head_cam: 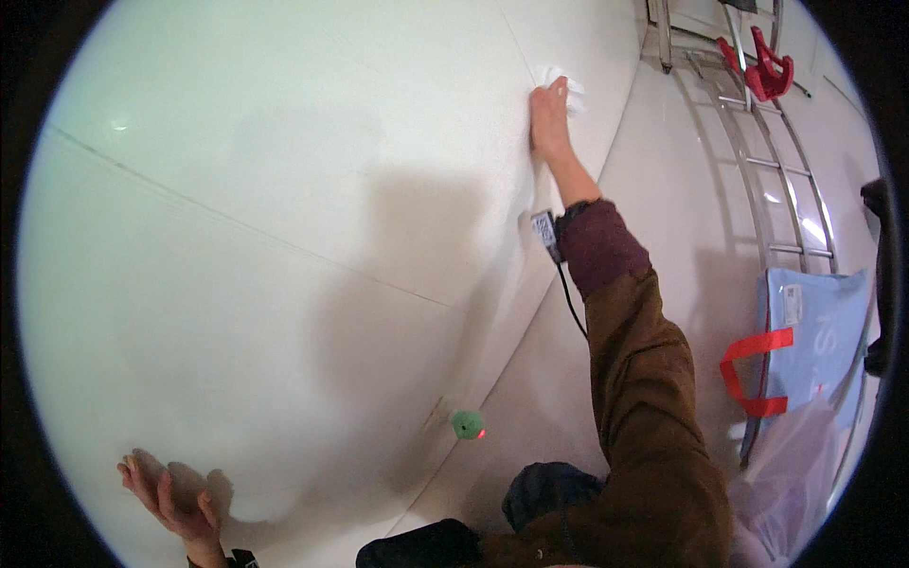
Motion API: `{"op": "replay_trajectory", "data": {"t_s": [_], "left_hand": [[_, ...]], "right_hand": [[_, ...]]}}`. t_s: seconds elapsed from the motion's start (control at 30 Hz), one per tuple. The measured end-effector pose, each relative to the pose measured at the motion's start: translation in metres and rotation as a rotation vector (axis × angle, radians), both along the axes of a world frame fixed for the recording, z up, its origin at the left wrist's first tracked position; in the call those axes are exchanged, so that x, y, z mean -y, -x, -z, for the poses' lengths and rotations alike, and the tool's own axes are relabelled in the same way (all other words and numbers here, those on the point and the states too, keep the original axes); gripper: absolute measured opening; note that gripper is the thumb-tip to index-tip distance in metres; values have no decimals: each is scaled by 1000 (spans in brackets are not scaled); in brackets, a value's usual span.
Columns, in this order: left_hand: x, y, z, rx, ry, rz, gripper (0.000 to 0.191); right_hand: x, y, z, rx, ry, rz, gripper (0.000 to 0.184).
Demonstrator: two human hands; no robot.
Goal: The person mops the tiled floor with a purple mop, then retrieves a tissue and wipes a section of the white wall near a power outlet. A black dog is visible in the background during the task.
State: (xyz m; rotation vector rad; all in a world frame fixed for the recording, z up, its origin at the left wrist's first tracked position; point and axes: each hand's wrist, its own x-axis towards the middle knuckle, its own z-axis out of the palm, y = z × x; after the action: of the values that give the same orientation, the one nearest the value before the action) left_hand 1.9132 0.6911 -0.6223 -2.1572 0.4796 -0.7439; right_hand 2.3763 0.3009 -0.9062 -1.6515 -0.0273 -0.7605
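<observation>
My right hand (550, 121) presses a white cloth or wipe (574, 96) against a large white panel (248, 341), close to its right edge. Fine seam lines and faint dark marks run across the panel. At the lower left my left hand (170, 500) is raised with its fingers spread, holding nothing; whether its fingertips touch the panel cannot be told. Near the panel's lower right edge is a small round green thing (466, 424) with a red light spot beside it. A small device with a printed code (544, 231) and a black cable sits at my right wrist.
To the right, a metal ladder (788, 170) lies along the pale floor (660, 234), with a red plastic piece (768, 74) near its upper part. Below it are a light blue bag (817, 341) with red handles and a translucent plastic bag (788, 483).
</observation>
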Motion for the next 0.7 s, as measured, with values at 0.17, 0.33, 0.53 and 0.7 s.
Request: {"op": "replay_trajectory", "data": {"t_s": [0.17,0.33,0.53,0.7], "left_hand": [[7,0,3,23,81,16,46],[18,-8,4,53,68,16,50],[29,12,25,39,211,20,51],[18,28,27,-9,346,-41,52]], "right_hand": [[-45,53,-53,51,200,64,78],[-141,196,-97,521,437,-267,93],[-164,234,-111,760,667,-559,88],[-56,67,-141,404,332,57,75]]}}
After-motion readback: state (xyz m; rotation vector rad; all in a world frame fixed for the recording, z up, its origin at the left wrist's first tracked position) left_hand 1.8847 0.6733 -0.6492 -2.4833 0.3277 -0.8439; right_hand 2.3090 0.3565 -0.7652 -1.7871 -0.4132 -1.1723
